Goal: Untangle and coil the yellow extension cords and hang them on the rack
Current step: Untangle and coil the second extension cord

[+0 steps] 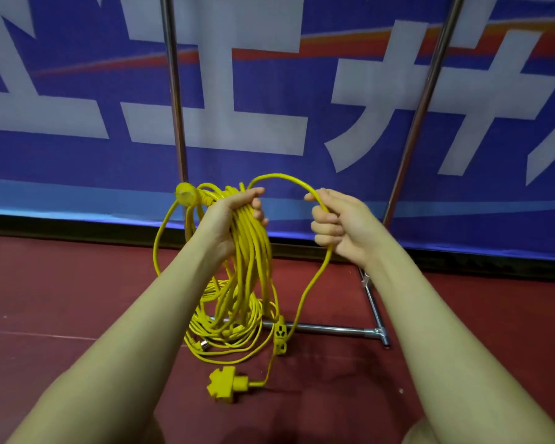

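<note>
Yellow cord fills the middle of the head view, gathered as a coil point(247, 251) of long loops that hang from the person's left hand point(234, 216) almost down to the dark red floor point(61, 283). That hand's fingers are curled round the top of the bundle, and a round plug point(184, 193) sticks out just to its left. The right hand point(337, 224) is closed round a single strand point(289, 179), which arches from the top of the bundle over to that fist and then drops to a socket block point(280, 335) hanging near the floor. More yellow cord lies in a loose heap point(225, 334) below the coil, and a multi-outlet head point(226, 383) rests on the floor nearer the person.

Both hands sit at about the same height, near each other, with the loops' long axis running straight down. The rack's left pole point(173, 91) rises right behind the left hand; its right pole point(426, 100) stands behind and beyond the right hand, and its base bar point(334, 329) lies on the floor behind the heap. A blue banner point(77, 155) hangs at the back. No hanging rail shows, so the coil probably has to go upward, and the left hand, bearing the bundle, is the nearer one to lift it.
</note>
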{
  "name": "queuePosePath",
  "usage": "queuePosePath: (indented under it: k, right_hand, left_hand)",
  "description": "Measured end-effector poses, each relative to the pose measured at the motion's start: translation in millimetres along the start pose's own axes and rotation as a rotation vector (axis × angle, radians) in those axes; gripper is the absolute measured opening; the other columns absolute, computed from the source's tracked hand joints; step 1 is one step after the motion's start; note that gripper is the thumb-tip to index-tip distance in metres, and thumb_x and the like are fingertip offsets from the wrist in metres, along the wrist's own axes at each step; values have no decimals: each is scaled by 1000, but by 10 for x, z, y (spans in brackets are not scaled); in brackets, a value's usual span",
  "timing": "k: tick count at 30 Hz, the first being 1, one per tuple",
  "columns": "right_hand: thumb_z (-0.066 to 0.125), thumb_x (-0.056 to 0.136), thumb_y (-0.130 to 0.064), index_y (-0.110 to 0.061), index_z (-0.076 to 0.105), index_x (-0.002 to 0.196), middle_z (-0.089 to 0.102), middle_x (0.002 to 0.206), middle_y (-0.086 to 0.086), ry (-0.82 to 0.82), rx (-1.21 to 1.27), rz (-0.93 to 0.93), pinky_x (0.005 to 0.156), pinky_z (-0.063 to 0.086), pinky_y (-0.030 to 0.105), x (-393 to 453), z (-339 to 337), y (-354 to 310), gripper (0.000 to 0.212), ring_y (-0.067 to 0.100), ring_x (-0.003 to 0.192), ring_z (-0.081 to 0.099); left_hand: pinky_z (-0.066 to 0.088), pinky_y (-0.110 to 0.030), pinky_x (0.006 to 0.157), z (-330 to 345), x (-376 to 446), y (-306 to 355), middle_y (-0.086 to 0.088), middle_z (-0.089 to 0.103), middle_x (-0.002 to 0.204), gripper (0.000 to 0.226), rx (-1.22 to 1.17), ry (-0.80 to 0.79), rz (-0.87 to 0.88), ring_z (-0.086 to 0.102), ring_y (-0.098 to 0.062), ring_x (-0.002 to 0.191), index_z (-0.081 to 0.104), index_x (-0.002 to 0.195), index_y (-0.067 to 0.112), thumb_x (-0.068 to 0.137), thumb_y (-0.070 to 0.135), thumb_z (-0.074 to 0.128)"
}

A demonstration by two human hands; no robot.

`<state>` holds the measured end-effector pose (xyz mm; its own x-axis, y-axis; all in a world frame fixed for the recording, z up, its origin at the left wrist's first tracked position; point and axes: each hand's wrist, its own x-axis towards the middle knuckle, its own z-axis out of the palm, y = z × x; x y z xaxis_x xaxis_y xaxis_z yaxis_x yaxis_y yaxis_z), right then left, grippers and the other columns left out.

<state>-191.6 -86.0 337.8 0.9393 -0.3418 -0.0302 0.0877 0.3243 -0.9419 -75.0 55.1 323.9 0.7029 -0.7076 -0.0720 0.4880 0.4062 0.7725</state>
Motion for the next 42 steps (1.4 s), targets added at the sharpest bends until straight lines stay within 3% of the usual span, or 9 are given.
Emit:
queuePosePath:
  k: [3,6,13,16,23,28,32,39,42]
  right_hand:
    - [34,101,-19,-5,55,95,30,45,-7,-5,205,53,34,18,15,-1,-10,-49,26,3,35,22]
    - [36,100,-16,-3,55,94,31,49,-6,-13,404,56,35,22,16,-1,27,-86,24,4,37,24]
    - [31,100,-11,-8,45,78,34,47,-3,31,766,-32,34,26,18,60,20,-125,26,8,34,27]
    - [30,101,-9,-10,41,73,34,46,-2,96,835,-107,35,27,18,104,13,-131,30,9,34,27]
    - [28,102,-7,-14,34,74,35,51,1,163,840,-191,44,32,22,160,-41,-138,29,11,38,30]
    - [41,100,-9,-8,50,83,58,82,12,264,487,-120,66,50,27,160,-145,-116,19,19,74,58]
    - [48,96,-8,-6,55,88,59,82,11,269,218,-70,63,47,23,113,-172,-7,11,18,72,57]
    - [56,92,-13,-10,63,89,68,75,2,-115,-424,142,80,47,26,31,-29,323,8,11,69,63]
    - [63,87,-9,-10,65,83,62,85,14,-101,-509,62,74,48,20,29,38,371,5,20,79,56]
  left_hand:
    - [46,-19,47,-10,-25,-16,3,50,50,18,130,-74,-45,45,-8,39,57,85,7,95,11,43]
    - [49,-20,48,1,-60,-45,-1,59,55,17,224,-108,-103,56,-10,44,56,86,5,96,9,43]
    - [58,-31,74,21,-72,-210,-12,73,82,15,279,-183,-193,72,-22,76,62,90,3,89,5,48]
    - [56,-34,81,34,-90,-332,-12,73,86,18,330,-274,-240,71,-23,82,62,93,3,77,6,53]
    - [56,-32,77,44,-96,-386,-5,71,84,21,366,-408,-280,70,-19,80,67,94,9,78,7,54]
    - [60,-36,67,94,-102,-396,-7,59,64,17,320,-345,-206,63,-15,60,73,77,10,75,2,58]
    - [59,-36,67,55,1,-321,-5,60,65,16,143,-267,-122,64,-14,62,70,84,8,77,-4,61]
    - [59,-31,61,127,11,-239,-3,68,64,18,15,-102,-9,70,-9,65,59,91,8,93,-2,44]
    - [59,-33,65,118,7,-204,-5,68,74,18,-15,-77,29,71,-10,70,59,92,9,94,-2,44]
